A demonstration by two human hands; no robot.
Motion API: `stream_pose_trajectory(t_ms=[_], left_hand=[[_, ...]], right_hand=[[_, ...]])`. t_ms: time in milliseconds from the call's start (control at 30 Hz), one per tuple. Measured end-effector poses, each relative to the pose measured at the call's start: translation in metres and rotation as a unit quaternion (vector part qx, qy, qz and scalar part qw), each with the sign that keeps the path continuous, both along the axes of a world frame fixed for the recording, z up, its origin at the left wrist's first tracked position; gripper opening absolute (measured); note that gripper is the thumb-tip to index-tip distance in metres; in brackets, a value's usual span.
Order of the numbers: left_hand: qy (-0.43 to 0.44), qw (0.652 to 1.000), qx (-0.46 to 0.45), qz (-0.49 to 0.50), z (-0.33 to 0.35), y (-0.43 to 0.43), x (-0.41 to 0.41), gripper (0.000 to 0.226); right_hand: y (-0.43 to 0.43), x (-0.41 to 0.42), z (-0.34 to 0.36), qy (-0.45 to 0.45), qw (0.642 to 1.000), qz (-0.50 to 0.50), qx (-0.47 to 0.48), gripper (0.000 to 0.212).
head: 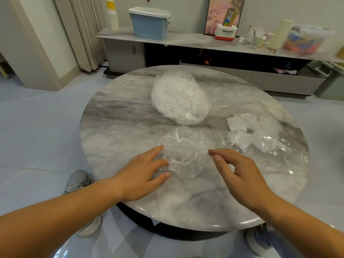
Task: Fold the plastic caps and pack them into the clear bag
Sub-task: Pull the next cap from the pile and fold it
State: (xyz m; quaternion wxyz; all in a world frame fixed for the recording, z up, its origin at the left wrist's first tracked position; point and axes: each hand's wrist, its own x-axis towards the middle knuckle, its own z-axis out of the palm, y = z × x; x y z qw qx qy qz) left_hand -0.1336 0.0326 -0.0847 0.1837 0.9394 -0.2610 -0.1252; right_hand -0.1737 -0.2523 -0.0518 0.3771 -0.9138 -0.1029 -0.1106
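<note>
A plastic cap (183, 157) on the table (115, 131), beside the clear bag (260, 135), is pressed by the left hand (141, 175), fingers spread, and pinched at its edge between thumb and forefinger of the right hand (240, 175).

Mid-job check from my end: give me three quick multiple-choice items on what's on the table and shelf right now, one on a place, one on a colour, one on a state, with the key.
1. Where does the clear bag lie?
A) on the table, right of the pile of caps
B) on the floor
C) on a chair

2. What colour is the bin on the shelf?
A) red
B) green
C) blue

3. The cap between the left hand and right hand is:
A) folded small
B) spread out, unfolded
C) already in the bag

Key:
1 A, the bag lies flat on the tabletop beside the pile.
2 C, its body is plainly blue.
3 B, it lies loose and round on the table.
</note>
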Motion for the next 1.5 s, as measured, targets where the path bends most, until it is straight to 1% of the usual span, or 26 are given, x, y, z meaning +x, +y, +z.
stream_pose_trajectory(t_ms=[67, 167, 233, 300, 367, 433, 533, 633, 733, 800, 867, 933, 967, 1033, 1100, 1167, 1267, 1300, 1400, 1433, 1500], left_hand=[[0.021, 0.999, 0.024, -0.006, 0.0, 0.001, 0.007, 0.076], [0.055, 0.998, 0.007, -0.009, 0.0, 0.009, 0.018, 0.089], [0.058, 0.998, 0.015, -0.025, 0.002, 0.012, 0.021, 0.088], [0.047, 0.996, 0.067, -0.044, 0.004, 0.013, 0.022, 0.081], [0.036, 0.992, 0.116, -0.038, 0.006, 0.014, 0.026, 0.08], [0.023, 0.99, 0.138, -0.011, 0.009, 0.02, 0.032, 0.089], [0.028, 0.989, 0.14, 0.048, 0.006, 0.037, 0.044, 0.108], [0.036, 0.984, 0.144, 0.099, 0.002, 0.048, 0.049, 0.108], [0.021, 0.975, 0.147, 0.166, -0.002, 0.052, 0.054, 0.112], [0.024, 0.966, 0.135, 0.217, -0.002, 0.05, 0.056, 0.106], [0.031, 0.96, 0.123, 0.25, -0.001, 0.045, 0.056, 0.092], [0.025, 0.96, 0.082, 0.265, 0.0, 0.036, 0.054, 0.081], [0.007, 0.962, 0.052, 0.267, 0.001, 0.031, 0.052, 0.076], [-0.048, 0.965, 0.004, 0.257, 0.002, 0.022, 0.046, 0.071], [-0.085, 0.968, -0.011, 0.234, 0.005, 0.014, 0.038, 0.077], [-0.112, 0.971, 0.01, 0.213, 0.008, 0.011, 0.03, 0.083], [-0.156, 0.966, 0.092, 0.185, 0.009, 0.011, 0.02, 0.081], [-0.171, 0.966, 0.102, 0.167, 0.01, 0.012, 0.017, 0.08], [-0.216, 0.971, 0.076, 0.067, 0.008, 0.009, 0.006, 0.078], [-0.233, 0.968, 0.084, 0.039, 0.007, 0.007, 0.003, 0.08], [-0.254, 0.961, 0.107, 0.012, 0.007, 0.006, 0.002, 0.086]], right_hand=[[-0.004, -0.003, -0.003, -0.013, 0.999, 0.025, -0.029, 0.046], [-0.009, -0.008, -0.016, -0.015, 0.988, 0.089, -0.127, 0.047], [-0.009, -0.01, -0.023, 0.0, 0.979, 0.119, -0.163, 0.044], [-0.007, -0.01, -0.025, 0.01, 0.975, 0.131, -0.181, 0.041], [-0.006, -0.01, -0.026, 0.007, 0.975, 0.128, -0.182, 0.042], [-0.008, -0.009, -0.026, -0.003, 0.977, 0.12, -0.174, 0.043], [-0.008, -0.01, -0.027, -0.004, 0.977, 0.123, -0.173, 0.044], [-0.005, -0.01, -0.028, -0.011, 0.972, 0.138, -0.187, 0.044], [-0.002, -0.008, -0.031, -0.023, 0.966, 0.16, -0.202, 0.055], [-0.001, -0.008, -0.034, -0.036, 0.963, 0.168, -0.21, 0.056], [-0.002, -0.009, -0.038, -0.031, 0.959, 0.181, -0.216, 0.049], [-0.003, -0.009, -0.041, -0.02, 0.954, 0.198, -0.223, 0.042], [-0.003, -0.008, -0.042, -0.018, 0.952, 0.205, -0.227, 0.04], [-0.003, -0.007, -0.042, -0.017, 0.95, 0.214, -0.228, 0.039], [-0.002, -0.007, -0.041, -0.019, 0.949, 0.221, -0.225, 0.038], [-0.001, -0.008, -0.039, -0.022, 0.948, 0.225, -0.225, 0.039], [-0.001, -0.011, -0.038, -0.026, 0.946, 0.234, -0.222, 0.044], [0.0, -0.012, -0.038, -0.025, 0.946, 0.237, -0.221, 0.045], [0.002, -0.014, -0.037, -0.015, 0.946, 0.241, -0.214, 0.041], [0.002, -0.015, -0.036, -0.012, 0.947, 0.241, -0.212, 0.04], [0.003, -0.015, -0.035, -0.004, 0.948, 0.242, -0.208, 0.04]])
